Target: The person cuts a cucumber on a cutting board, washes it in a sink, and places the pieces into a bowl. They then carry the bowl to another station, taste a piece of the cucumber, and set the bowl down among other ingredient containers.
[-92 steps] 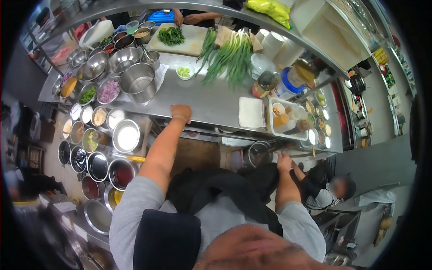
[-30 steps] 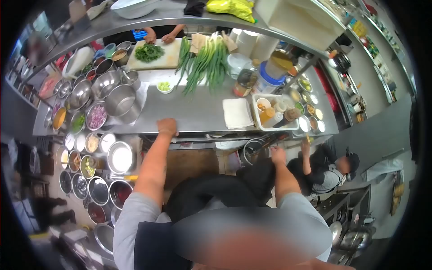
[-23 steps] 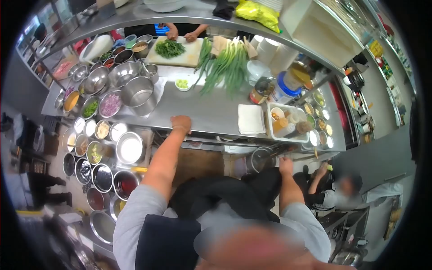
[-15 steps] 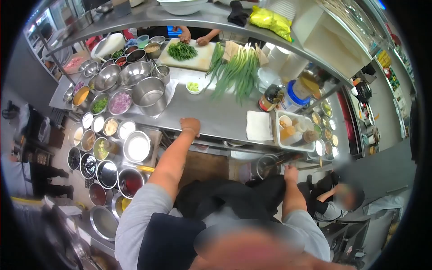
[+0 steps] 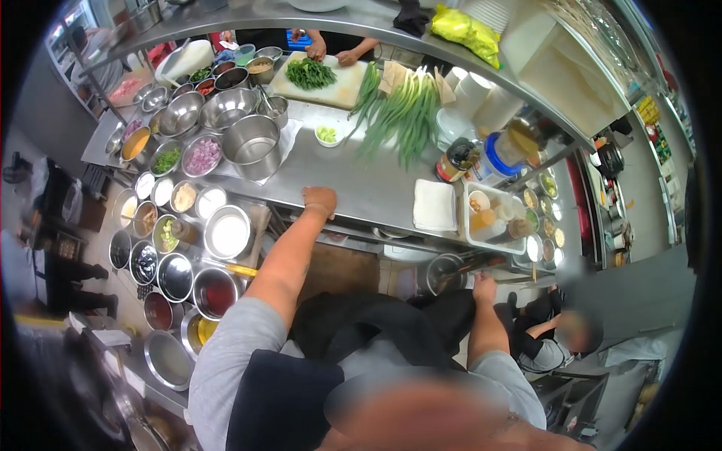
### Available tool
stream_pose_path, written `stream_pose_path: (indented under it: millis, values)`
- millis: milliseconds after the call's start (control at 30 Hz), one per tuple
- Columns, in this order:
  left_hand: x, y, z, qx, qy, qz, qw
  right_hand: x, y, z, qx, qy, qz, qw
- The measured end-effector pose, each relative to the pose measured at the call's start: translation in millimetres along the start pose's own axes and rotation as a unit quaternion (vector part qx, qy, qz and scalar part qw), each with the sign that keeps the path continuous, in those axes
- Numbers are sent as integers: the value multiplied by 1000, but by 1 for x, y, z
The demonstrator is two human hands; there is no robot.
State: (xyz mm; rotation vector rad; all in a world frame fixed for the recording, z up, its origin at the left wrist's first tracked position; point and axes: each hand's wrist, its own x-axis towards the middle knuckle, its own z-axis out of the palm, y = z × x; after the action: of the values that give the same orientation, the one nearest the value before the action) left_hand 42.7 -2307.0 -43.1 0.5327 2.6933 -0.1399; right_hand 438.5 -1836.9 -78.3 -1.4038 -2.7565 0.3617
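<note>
My left hand (image 5: 320,198) rests with curled fingers on the front edge of the steel counter (image 5: 353,192), with nothing seen in it. To its upper left stands a deep, bare steel pot (image 5: 251,150). Beyond the hand sits a small white bowl (image 5: 329,141) of light green pieces. Low on the right, my right hand (image 5: 484,289) is closed beside my dark-clothed knee; what its fingers hold, if anything, is hidden. Near it, under the counter edge, is a metal pot (image 5: 444,272) with a dark handle-like thing across it.
Across the counter, another person's hands (image 5: 331,54) work at chopped greens (image 5: 310,74) on a white board (image 5: 338,92). Scallions (image 5: 406,113), a folded white cloth (image 5: 434,204) and a bottle tray (image 5: 492,239) lie rightward. Several filled containers (image 5: 175,276) stand left. A person (image 5: 553,352) sits right.
The whole view has shifted slightly. Both my hands keep nearly the same place and pose. The other person's hands have moved a little over the greens.
</note>
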Motion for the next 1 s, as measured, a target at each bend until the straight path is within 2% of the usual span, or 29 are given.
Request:
stream_pose_path:
  millis: [100,167,367,600,767,833,1000]
  values:
    - [-1,-2,0,-2,-20,6,1000,-2,0,0,-7,1,1,1000]
    - [-1,-1,2,0,12,2,1000,2,-2,0,-7,-2,4,1000]
    - [4,0,6,-11,-7,1,1000,0,3,4,5,7,4,1000]
    - [7,-1,17,7,23,6,1000,-3,-1,-2,-7,16,10,1000]
    - [4,-2,10,-8,13,12,1000,-11,-8,-10,-5,10,57,998]
    - [8,-5,14,-9,16,15,1000,-13,-8,-9,8,4,24,1000]
    - [4,-2,6,-7,-12,18,1000,-16,-15,-15,19,2,41,999]
